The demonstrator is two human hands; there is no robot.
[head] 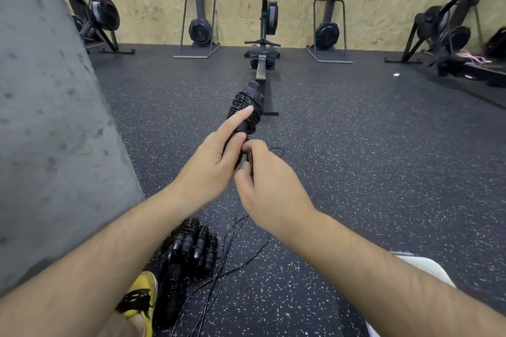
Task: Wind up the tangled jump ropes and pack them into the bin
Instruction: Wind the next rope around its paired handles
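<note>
Head view: the left grip (210, 161) is closed round a jump rope (247, 107) held above the floor (356, 172), with black coils wound on its handle and the index finger lying straight along them. The right grip (271, 186), touching the left, pinches the loose cord (230, 249), which trails down to the floor. A pile of wound ropes (191, 243) lies beside a yellow shoe (142, 295).

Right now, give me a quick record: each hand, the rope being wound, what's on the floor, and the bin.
left hand: grips jump rope, index finger along its coils
right hand: pinches loose cable beside the handle
floor: pile of wound ropes by yellow shoe; cable trails down there
bin: not in view
</note>
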